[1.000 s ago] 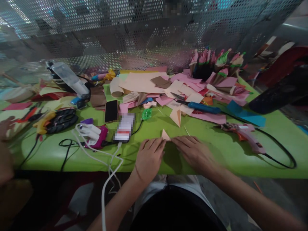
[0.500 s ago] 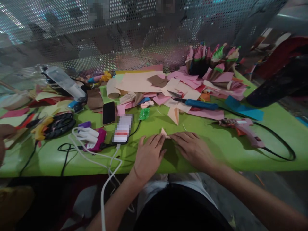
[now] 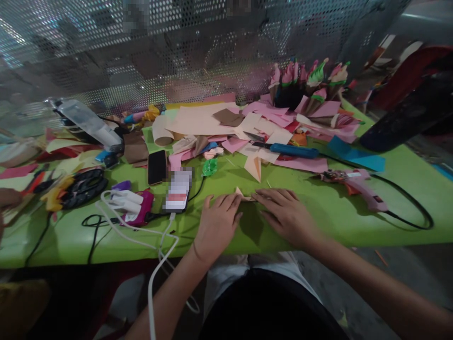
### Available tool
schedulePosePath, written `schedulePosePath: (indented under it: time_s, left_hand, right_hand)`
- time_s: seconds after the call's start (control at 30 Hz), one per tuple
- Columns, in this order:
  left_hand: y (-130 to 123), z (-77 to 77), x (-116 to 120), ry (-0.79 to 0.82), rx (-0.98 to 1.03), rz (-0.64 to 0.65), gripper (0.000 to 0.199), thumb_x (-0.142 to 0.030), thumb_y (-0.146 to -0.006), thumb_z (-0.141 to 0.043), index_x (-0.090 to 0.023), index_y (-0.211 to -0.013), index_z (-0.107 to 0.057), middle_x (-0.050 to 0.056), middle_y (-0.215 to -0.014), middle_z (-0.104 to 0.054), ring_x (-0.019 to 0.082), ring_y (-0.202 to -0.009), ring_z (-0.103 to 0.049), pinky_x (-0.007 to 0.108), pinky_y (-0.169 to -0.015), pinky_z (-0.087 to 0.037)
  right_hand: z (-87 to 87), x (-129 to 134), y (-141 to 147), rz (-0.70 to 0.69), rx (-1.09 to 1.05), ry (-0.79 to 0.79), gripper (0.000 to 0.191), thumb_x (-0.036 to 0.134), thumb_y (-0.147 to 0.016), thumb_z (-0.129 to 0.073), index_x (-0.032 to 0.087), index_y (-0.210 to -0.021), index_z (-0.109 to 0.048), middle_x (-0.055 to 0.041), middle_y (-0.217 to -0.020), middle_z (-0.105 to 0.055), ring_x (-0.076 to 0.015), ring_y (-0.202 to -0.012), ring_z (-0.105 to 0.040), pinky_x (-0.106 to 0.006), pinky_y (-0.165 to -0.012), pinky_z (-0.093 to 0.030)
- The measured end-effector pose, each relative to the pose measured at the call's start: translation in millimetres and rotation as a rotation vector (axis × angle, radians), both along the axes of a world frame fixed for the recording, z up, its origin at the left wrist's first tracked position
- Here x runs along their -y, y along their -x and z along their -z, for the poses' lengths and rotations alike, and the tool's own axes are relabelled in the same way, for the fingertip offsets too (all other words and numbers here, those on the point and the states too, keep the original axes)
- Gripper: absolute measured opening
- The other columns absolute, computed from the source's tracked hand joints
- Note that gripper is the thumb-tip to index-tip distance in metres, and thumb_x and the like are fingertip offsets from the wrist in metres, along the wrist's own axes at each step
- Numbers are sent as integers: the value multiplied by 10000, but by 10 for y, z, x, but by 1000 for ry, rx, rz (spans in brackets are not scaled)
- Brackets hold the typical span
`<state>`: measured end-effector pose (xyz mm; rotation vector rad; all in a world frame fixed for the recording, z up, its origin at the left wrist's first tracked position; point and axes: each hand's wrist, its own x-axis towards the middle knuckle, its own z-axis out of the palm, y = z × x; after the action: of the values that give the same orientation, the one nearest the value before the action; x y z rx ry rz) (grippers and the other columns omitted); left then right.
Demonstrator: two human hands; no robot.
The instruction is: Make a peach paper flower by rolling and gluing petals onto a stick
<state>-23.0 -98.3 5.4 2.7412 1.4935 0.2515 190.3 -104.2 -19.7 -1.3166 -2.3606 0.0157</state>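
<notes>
A small folded piece of peach paper lies on the green tabletop in front of me. My left hand holds its left part down against the table, fingers close together over it and thumb to the side. On the other side, my right hand is spread palm down, its fingertips at the paper's right end. Much of the paper is hidden under the fingers. Just beyond it rests another folded peach piece with a pointed tip.
A pink glue gun with a black cord lies to the right, a blue-handled tool behind. Left are two phones, a magenta power strip and white cables. Paper sheets and paper ice-cream cones fill the back. Another person's hand shows far left.
My right hand has shifted slightly to the right along the folded paper, and a bit more of its edge shows. My left hand stays on it. The view has tilted slightly.
</notes>
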Motion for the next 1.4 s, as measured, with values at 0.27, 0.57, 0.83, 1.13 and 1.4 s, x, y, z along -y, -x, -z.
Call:
schedulePosePath:
  time_s: [0.27, 0.57, 0.83, 1.13, 1.4]
  left_hand:
    - [-3, -7, -77, -6, -2, 10, 363, -280, -989, -456, -209, -1334, -545, 76, -1350, -634, 218, -1183, -584, 474, -1032, -390]
    - [-22, -26, -192, -4, -24, 11, 349, -320, -986, -458, -221, -1293, -591, 78, -1373, -619, 247, -1257, -546, 502, -1063, -387]
    - [75, -21, -52, -58, 27, -57, 415, -304, -997, -419, -214, -1388, -526, 70, -1407, -606, 234, -1308, -517, 474, -1110, -368]
    - [25, 62, -10, 22, -23, 1, 475, -336, -1009, -384, -194, -1460, -434, 87, -1488, -529, 237, -1338, -504, 510, -1106, -382]
    - [2, -5, -101, -7, -40, 11, 445, -339, -995, -421, -205, -1409, -508, 110, -1408, -599, 251, -1289, -552, 514, -1102, -394]
  right_hand:
    - [-11, 33, 88, -24, 143, -15, 404, 209, -949, -517, 211, -1347, -585, -87, -1267, -692, -244, -1102, -619, -415, -955, -427]
    - [-38, -25, 168, 16, 157, 4, 426, 217, -907, -561, 180, -1332, -579, -93, -1249, -700, -261, -1095, -617, -424, -969, -410]
    - [-14, -47, 176, 33, 148, -11, 422, 188, -884, -554, 140, -1301, -591, -109, -1225, -706, -270, -1072, -617, -425, -950, -416]
    - [-57, -80, 169, 40, 126, 2, 360, 285, -934, -565, 142, -1262, -602, -125, -1219, -681, -282, -1100, -583, -429, -947, -416]
    - [-80, -139, 101, 42, 95, 61, 394, 295, -927, -583, 198, -1308, -607, -123, -1114, -669, -293, -1048, -558, -421, -870, -434]
